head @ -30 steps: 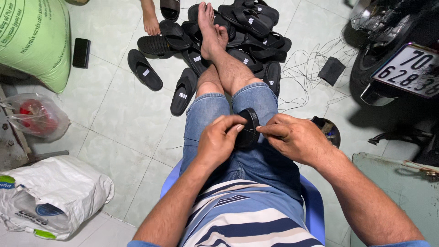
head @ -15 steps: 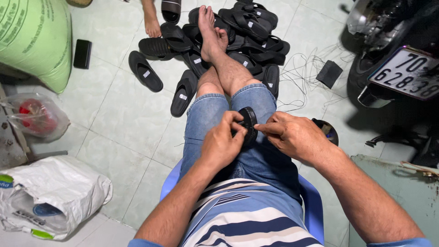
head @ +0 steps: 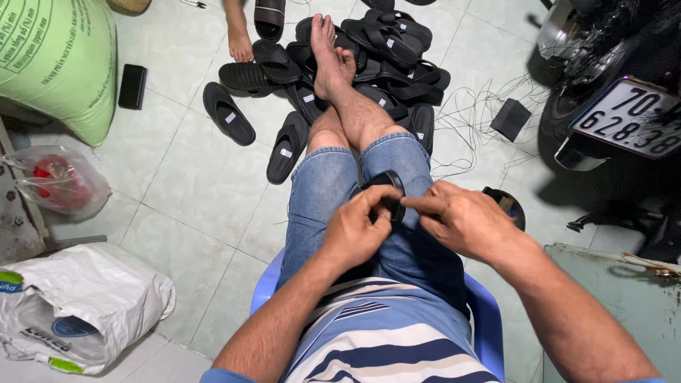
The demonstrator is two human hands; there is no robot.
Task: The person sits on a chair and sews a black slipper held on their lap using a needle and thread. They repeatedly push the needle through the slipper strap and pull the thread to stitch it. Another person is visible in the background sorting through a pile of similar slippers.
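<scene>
The black sandal strap [head: 389,190] sits on the person's lap, over the right thigh. The left hand [head: 358,230] and the right hand [head: 461,223] both pinch it with their fingertips. It could slip off toward the lap's outer edge, I'd judge, since only fingertips hold it. One strap, two hands. Beyond the feet, roughly a dozen black sandals [head: 369,67] are heaped on the tiled floor [head: 184,184].

1. Bare tiled floor [head: 191,191] lies open on the left of the knees.
2. A pile of black sandals [head: 355,64] blocks the far side.
3. A motorbike [head: 610,85] crowds the right.
4. A white sack [head: 78,305] fills the near left.
</scene>
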